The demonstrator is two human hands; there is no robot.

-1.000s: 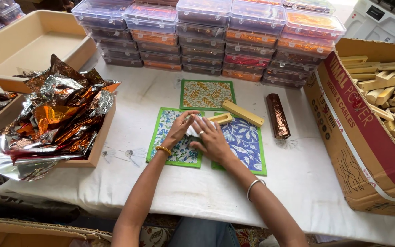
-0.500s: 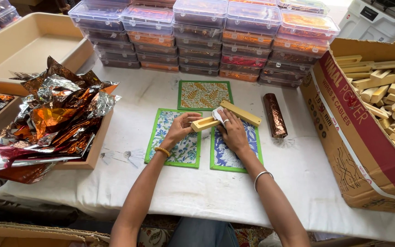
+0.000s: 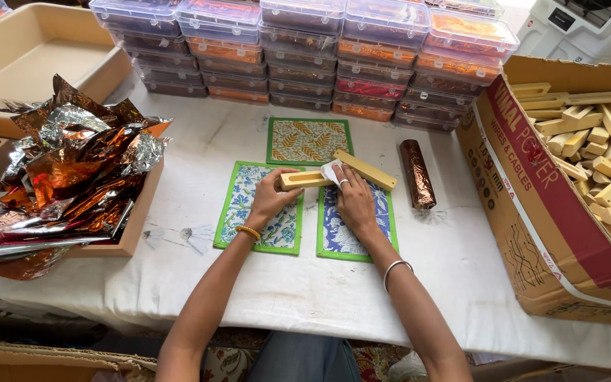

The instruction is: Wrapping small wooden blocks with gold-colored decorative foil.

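Fingers of my left hand (image 3: 271, 198) grip a small yellow wooden block (image 3: 304, 180) over two green-edged flowery mats (image 3: 240, 212). My right hand (image 3: 354, 200) pinches a white paper scrap (image 3: 331, 170) against it. A long yellow wooden bar (image 3: 365, 170) lies just beside.

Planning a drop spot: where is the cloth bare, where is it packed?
Bare: white cloth between the foil-wrapped roll and the cardboard box; also the near strip below the patterned cards. Crowded: around both hands, left hand, right hand; back row of stacked clear containers.
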